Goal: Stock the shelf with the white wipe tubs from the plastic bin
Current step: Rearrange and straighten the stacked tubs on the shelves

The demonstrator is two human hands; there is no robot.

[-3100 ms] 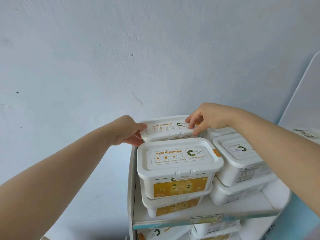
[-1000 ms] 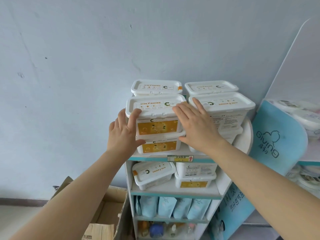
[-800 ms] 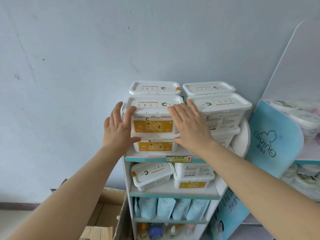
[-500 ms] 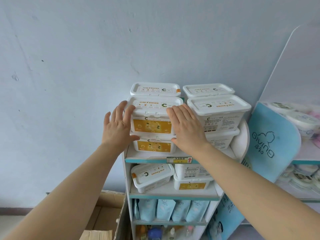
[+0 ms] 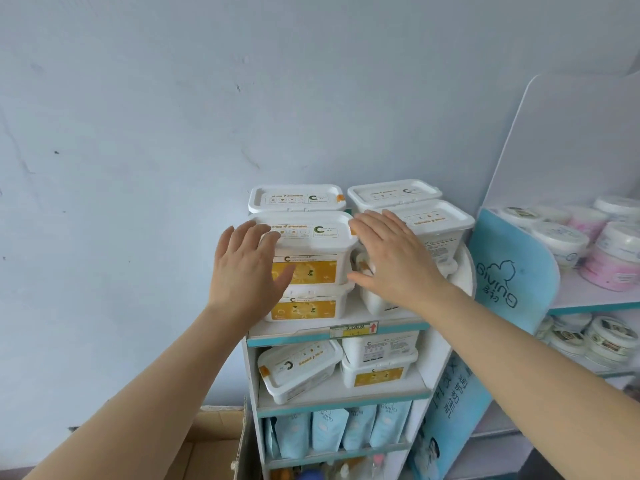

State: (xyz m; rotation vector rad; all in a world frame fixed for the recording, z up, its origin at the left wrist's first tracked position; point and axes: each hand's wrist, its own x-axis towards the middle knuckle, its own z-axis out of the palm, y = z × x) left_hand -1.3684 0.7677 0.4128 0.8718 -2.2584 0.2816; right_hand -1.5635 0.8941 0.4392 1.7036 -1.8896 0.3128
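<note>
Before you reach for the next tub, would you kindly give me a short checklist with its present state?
1. Left hand and right hand free: ok, both open, holding nothing.
2. Upper front-left tub level on lower tub: ok.
3. Tub on second shelf upright: not ok, tilted.
4. Plastic bin within sight: cannot tell, out of view.
5. Spare room on top shelf: cannot tell.

Top shelf [image 5: 294, 336] holds upright white tubs, lids closed, two-high. Front-left stack [image 5: 308, 271] shows yellow labels; front-right stack [image 5: 436, 223] just beside. Lower shelf [image 5: 339, 398]: tilted tub [image 5: 298, 368], stacked pair [image 5: 379, 362].
</note>
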